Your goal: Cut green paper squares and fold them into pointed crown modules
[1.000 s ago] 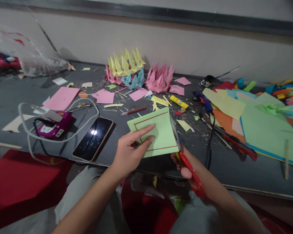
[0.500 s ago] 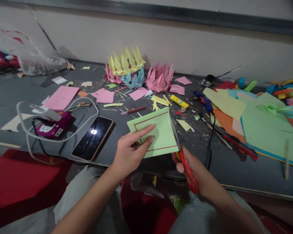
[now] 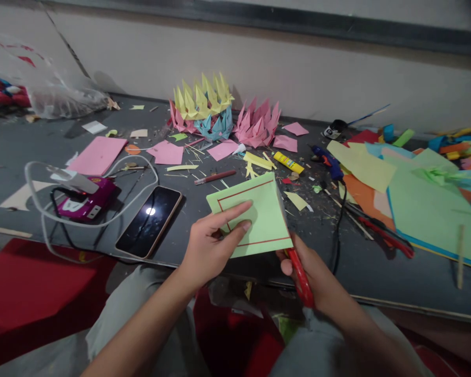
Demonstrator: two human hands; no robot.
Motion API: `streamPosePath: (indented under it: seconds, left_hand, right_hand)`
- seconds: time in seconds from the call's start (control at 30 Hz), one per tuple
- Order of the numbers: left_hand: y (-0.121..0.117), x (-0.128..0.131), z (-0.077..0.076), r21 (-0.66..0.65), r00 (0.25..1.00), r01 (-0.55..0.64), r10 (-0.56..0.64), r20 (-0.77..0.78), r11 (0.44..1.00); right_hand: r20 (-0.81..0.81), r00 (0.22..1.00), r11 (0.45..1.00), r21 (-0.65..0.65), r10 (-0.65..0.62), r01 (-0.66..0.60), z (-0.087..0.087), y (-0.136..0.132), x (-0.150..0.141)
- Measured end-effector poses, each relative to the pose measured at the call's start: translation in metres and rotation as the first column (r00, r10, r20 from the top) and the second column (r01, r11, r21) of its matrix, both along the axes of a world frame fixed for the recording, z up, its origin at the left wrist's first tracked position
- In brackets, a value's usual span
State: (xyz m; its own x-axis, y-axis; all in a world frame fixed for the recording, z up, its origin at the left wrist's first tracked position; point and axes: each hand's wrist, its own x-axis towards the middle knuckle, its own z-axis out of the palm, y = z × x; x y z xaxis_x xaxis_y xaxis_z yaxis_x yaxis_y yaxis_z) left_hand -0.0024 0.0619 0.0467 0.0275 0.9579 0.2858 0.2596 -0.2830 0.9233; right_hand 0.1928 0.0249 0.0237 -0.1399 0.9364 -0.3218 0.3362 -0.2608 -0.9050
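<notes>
My left hand (image 3: 212, 243) pinches a light green paper square (image 3: 259, 212) with a red line drawn near its edges, held above the near edge of the dark table (image 3: 35, 146). My right hand (image 3: 314, 272) is closed round the red handles of a pair of scissors (image 3: 298, 269). The blades run up along the paper's right edge and are mostly hidden behind it. A black phone (image 3: 149, 221) lies face up just left of my left hand.
Folded paper crowns, yellow-blue (image 3: 202, 107) and pink (image 3: 257, 125), stand at the back. Pink sheets (image 3: 98, 155), a glue stick (image 3: 288, 163), a blue glue gun (image 3: 325, 161), a purple device with cables (image 3: 84, 201) and a coloured paper pile (image 3: 424, 199) cover the table. Scraps lie everywhere.
The scissors have closed further and slid forward along the paper's right edge. The green paper has shifted slightly right and my right hand has moved up toward it.
</notes>
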Motion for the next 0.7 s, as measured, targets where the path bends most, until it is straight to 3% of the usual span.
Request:
streamPosePath:
  seconds: [0.27, 0.7]
  left_hand:
    - [-0.002, 0.001, -0.002, -0.001, 0.999, 0.031, -0.031, -0.015, 1.0]
    - [-0.002, 0.003, -0.003, -0.045, 0.997, 0.08, -0.079, 0.013, 0.996]
  right_hand:
    - [0.039, 0.994, 0.995, 0.011, 0.103, -0.104, 0.006, 0.003, 0.0]
    - [0.038, 0.999, 0.995, 0.102, 0.016, -0.02, -0.007, 0.005, 0.0]
